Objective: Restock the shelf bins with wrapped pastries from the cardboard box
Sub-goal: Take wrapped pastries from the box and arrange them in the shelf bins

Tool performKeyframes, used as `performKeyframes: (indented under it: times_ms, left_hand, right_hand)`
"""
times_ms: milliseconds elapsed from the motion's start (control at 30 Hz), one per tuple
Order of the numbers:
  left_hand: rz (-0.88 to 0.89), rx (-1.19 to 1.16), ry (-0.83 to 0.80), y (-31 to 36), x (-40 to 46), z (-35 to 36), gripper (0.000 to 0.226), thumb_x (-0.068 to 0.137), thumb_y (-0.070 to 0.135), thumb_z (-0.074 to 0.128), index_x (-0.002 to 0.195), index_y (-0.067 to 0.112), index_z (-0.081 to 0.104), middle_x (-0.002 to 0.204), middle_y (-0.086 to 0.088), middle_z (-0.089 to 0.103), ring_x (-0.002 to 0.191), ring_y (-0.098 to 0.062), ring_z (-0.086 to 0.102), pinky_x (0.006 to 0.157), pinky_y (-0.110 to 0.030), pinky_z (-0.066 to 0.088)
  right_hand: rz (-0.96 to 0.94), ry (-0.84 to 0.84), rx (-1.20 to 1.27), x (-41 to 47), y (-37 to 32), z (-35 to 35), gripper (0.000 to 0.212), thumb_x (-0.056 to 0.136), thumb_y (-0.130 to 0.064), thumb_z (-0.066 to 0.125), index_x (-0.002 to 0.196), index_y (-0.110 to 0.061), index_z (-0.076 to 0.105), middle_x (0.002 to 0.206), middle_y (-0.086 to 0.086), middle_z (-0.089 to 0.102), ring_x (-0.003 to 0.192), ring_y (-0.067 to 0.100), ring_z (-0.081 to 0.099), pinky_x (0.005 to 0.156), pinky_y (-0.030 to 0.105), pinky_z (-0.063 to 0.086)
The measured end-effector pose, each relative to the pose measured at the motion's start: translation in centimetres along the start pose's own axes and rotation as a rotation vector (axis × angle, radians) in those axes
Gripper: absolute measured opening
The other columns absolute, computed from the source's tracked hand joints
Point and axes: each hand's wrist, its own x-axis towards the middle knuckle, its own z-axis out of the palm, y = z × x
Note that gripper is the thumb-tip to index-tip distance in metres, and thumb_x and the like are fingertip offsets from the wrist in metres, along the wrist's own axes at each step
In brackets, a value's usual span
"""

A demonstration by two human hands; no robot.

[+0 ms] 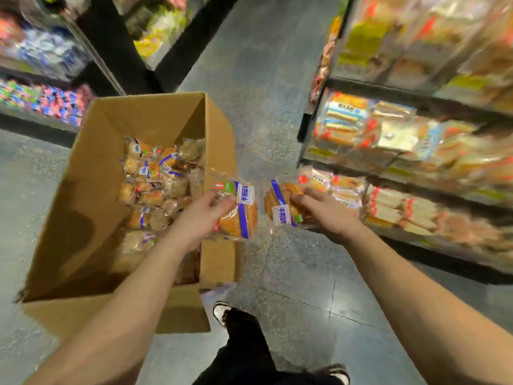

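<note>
An open cardboard box (83, 190) stands on the floor at the left, holding several clear-wrapped pastries (155, 176) with blue bands. My left hand (200, 215) grips one wrapped pastry (240, 215) just past the box's right wall. My right hand (324, 209) grips a second wrapped pastry (280, 204) over the floor, close to the lowest shelf bin (388, 207) on the right. The two pastries are a short gap apart.
Tiered shelf bins (402, 132) full of packaged baked goods rise on the right. More shelves of coloured sweets (47, 101) stand at the far left. Grey speckled floor (266, 112) runs between them. My dark trouser leg and shoe (222, 312) are below, beside the box.
</note>
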Motion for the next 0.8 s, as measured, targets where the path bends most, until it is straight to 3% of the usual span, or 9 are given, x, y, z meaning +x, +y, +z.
performKeyframes:
  times_ms: [67, 200, 300, 400, 467, 533, 633, 733, 800]
  left_hand:
    - [0.022, 0.021, -0.073, 2.4, -1.3, 5.6, 0.028, 0.096, 0.043, 0.058, 0.116, 0.023, 0.056, 0.108, 0.006, 0.068, 0.091, -0.004, 0.064, 0.081, -0.016, 0.051]
    - [0.065, 0.025, -0.270, 7.1, -4.0, 17.1, 0.087, 0.065, 0.080, 0.067, 0.125, 0.019, 0.056, 0.119, -0.001, 0.070, 0.108, -0.018, 0.067, 0.100, -0.044, 0.050]
    - [0.047, -0.022, -0.435, 12.2, -6.8, 25.7, 0.057, 0.081, 0.050, 0.066, 0.123, 0.014, 0.054, 0.112, -0.005, 0.073, 0.100, -0.018, 0.071, 0.095, -0.041, 0.054]
    - [0.086, 0.015, -0.585, 17.1, -8.8, 34.0, 0.047, 0.082, 0.030, 0.070, 0.123, 0.014, 0.054, 0.103, -0.003, 0.076, 0.095, -0.018, 0.072, 0.093, -0.040, 0.055]
    - [0.152, 0.063, -0.663, 20.3, -9.9, 38.7, 0.034, 0.086, 0.019, 0.069, 0.118, 0.014, 0.057, 0.101, -0.004, 0.076, 0.089, -0.015, 0.073, 0.086, -0.034, 0.058]
    - [0.241, 0.170, -0.680, 23.4, -10.9, 42.7, 0.053, 0.075, 0.033, 0.077, 0.120, 0.015, 0.056, 0.112, -0.005, 0.072, 0.096, -0.016, 0.071, 0.092, -0.040, 0.056]
    - [0.381, 0.356, -0.708, 27.4, -11.6, 48.0, 0.081, 0.057, 0.059, 0.081, 0.122, 0.020, 0.054, 0.115, 0.002, 0.068, 0.100, -0.013, 0.068, 0.094, -0.037, 0.054]
    - [0.495, 0.529, -0.726, 30.6, -11.7, 52.8, 0.060, 0.077, 0.050, 0.076, 0.123, 0.020, 0.052, 0.106, 0.009, 0.067, 0.088, -0.001, 0.063, 0.070, -0.015, 0.049]
    - [0.583, 0.604, -0.712, 32.7, -11.3, 55.8, 0.051, 0.081, 0.047, 0.074, 0.121, 0.021, 0.054, 0.102, 0.012, 0.068, 0.087, 0.000, 0.063, 0.069, -0.017, 0.046]
  right_hand:
    - [-0.031, 0.057, 0.058, -3.8, 2.1, -4.9, 0.010, 0.098, -0.023, 0.060, 0.105, -0.018, 0.064, 0.092, 0.000, 0.072, 0.084, 0.014, 0.066, 0.069, 0.023, 0.052]
    - [-0.102, 0.151, 0.080, -12.9, 6.2, -15.6, 0.036, 0.087, -0.034, 0.069, 0.117, -0.014, 0.065, 0.106, 0.000, 0.076, 0.096, 0.013, 0.070, 0.090, 0.030, 0.053]
    - [-0.110, 0.243, 0.034, -19.4, 8.9, -23.5, 0.052, 0.079, -0.045, 0.076, 0.122, -0.018, 0.064, 0.112, 0.000, 0.074, 0.108, 0.017, 0.069, 0.098, 0.036, 0.051]
    - [-0.081, 0.362, 0.002, -25.7, 11.0, -30.8, 0.074, 0.068, -0.061, 0.082, 0.128, -0.023, 0.060, 0.115, -0.005, 0.073, 0.110, 0.018, 0.068, 0.100, 0.041, 0.049]
    - [-0.056, 0.447, -0.051, -29.6, 12.0, -35.0, 0.070, 0.069, -0.059, 0.083, 0.126, -0.026, 0.061, 0.110, -0.008, 0.074, 0.103, 0.011, 0.069, 0.094, 0.033, 0.051]
    - [-0.026, 0.529, -0.094, -33.2, 12.8, -38.8, 0.048, 0.077, -0.050, 0.080, 0.117, -0.026, 0.067, 0.100, -0.012, 0.075, 0.094, 0.006, 0.069, 0.086, 0.025, 0.051]
    - [-0.002, 0.656, -0.119, -37.2, 14.0, -43.7, 0.032, 0.077, -0.048, 0.081, 0.100, -0.028, 0.072, 0.090, -0.014, 0.075, 0.092, 0.010, 0.070, 0.087, 0.032, 0.052]
    - [0.023, 0.773, -0.140, -39.5, 14.9, -48.2, 0.034, 0.071, -0.051, 0.083, 0.093, -0.031, 0.067, 0.093, -0.011, 0.073, 0.093, 0.012, 0.069, 0.089, 0.037, 0.054]
    - [0.017, 0.817, -0.142, -40.4, 15.0, -50.8, 0.033, 0.073, -0.046, 0.084, 0.096, -0.030, 0.067, 0.098, -0.006, 0.074, 0.094, 0.015, 0.070, 0.094, 0.044, 0.055]
